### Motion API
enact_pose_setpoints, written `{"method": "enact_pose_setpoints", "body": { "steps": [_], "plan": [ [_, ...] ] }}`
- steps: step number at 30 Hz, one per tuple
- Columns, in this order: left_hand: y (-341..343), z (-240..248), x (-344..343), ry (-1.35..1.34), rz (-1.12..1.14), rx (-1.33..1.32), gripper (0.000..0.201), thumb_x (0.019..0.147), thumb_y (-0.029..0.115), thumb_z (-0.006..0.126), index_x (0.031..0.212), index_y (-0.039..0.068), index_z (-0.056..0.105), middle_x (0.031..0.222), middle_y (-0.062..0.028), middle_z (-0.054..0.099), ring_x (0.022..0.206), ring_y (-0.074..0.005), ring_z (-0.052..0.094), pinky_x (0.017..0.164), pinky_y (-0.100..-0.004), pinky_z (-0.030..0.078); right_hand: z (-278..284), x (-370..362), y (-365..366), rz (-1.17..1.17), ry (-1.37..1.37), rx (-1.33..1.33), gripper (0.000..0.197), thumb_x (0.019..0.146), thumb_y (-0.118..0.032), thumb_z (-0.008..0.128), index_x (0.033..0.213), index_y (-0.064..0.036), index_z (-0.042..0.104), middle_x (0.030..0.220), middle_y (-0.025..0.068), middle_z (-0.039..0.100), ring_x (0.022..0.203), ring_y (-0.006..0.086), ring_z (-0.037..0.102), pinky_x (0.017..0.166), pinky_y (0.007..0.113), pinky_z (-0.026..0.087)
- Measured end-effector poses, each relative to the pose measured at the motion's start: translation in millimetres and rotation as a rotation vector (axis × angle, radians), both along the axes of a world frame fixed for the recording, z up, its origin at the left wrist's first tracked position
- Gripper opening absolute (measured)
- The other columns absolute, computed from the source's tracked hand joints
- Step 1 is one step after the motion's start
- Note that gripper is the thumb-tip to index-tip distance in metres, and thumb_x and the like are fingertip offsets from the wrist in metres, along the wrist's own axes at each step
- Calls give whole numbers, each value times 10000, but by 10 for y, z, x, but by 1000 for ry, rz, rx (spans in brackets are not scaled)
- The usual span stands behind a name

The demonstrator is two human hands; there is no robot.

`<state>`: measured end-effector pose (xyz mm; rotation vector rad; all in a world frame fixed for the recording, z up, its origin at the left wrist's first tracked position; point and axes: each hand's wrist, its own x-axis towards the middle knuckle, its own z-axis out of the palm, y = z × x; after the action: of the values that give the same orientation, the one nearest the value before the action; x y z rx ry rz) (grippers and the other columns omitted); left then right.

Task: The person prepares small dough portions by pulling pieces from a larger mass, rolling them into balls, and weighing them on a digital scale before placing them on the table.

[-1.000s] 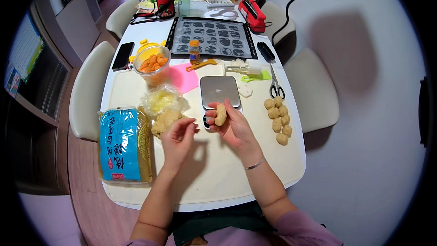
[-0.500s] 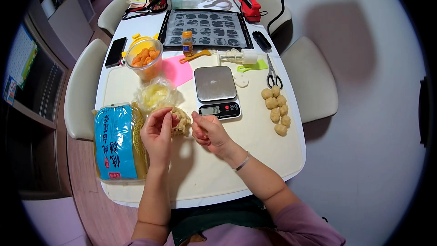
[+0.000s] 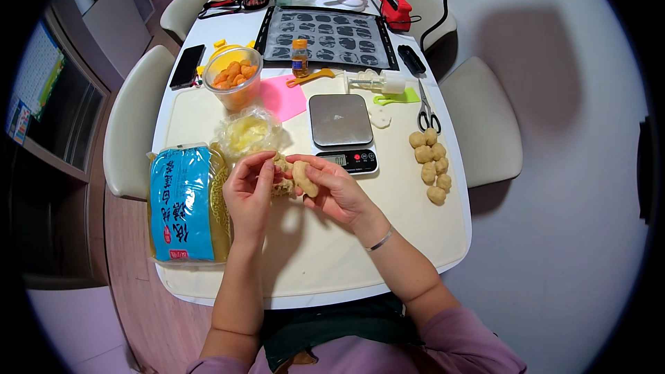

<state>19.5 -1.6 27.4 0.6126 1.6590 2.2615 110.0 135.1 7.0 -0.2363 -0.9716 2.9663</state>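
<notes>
My right hand (image 3: 334, 190) pinches a small, curved piece of pale dough (image 3: 303, 179) between thumb and fingers, in front of the scale's near left corner. Close on its left, my left hand (image 3: 251, 185) is closed with thumb against fingers; whether anything is in that pinch cannot be seen. A larger crumbly lump of dough (image 3: 280, 187) lies behind and between both hands, partly hidden by them. Just beyond my fingers stands a kitchen scale (image 3: 341, 121) with its steel plate bare. Several rolled dough balls (image 3: 429, 166) sit in a cluster at the right.
A blue-labelled bag of yellowish paste (image 3: 183, 204) lies at the left, with a plastic-wrapped yellow mass (image 3: 248, 133) beyond it. Farther back are a tub of orange balls (image 3: 235, 83), a small bottle (image 3: 299, 59), scissors (image 3: 427, 111), a plunger mould (image 3: 377, 82) and a lined baking tray (image 3: 325, 36).
The small dough piece now shows in my right hand, whose fingers have turned to reveal it. Both hands have come closer together. The whole view has shifted slightly.
</notes>
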Motion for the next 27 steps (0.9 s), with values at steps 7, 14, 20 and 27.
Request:
{"method": "enact_pose_setpoints", "body": {
  "steps": [7, 14, 20, 27],
  "plan": [
    [-23, -16, -21, -26, 10, 0, 135, 897, 53, 561, 1007, 3, 624, 818, -39, 627, 719, -89, 593, 653, -221, 493, 30, 20, -71, -14, -68, 39, 301, 873, -108, 614, 1156, -30, 545, 995, 70, 603, 658, 73, 515, 518, 198, 451],
    [-37, 19, -48, -70, 72, 6, 143, 892, 77, 564, 1003, 13, 628, 783, -29, 619, 692, -84, 589, 631, -215, 490, 105, 5, -247, -80, -179, 409, 189, 877, -206, 643, 936, -27, 637, 716, 31, 611, 480, 29, 418, 413, 171, 320],
    [-60, -23, -101, -96, 76, 16, 143, 891, 85, 564, 1001, 20, 626, 786, -32, 621, 690, -83, 590, 606, -219, 496, 5, 3, -245, -178, -205, 557, 549, 927, -489, 478, 551, -88, 476, 480, -38, 399, 397, 37, 303, 381, 187, 217],
    [-48, -2, -81, -148, 75, 18, 142, 890, 84, 562, 1001, 21, 622, 786, -30, 617, 685, -85, 588, 608, -222, 506, 71, 10, -55, -146, 19, 3, 414, 974, -333, 416, 642, -86, 399, 580, 19, 385, 483, 120, 383, 446, 258, 306]
  ]
}}
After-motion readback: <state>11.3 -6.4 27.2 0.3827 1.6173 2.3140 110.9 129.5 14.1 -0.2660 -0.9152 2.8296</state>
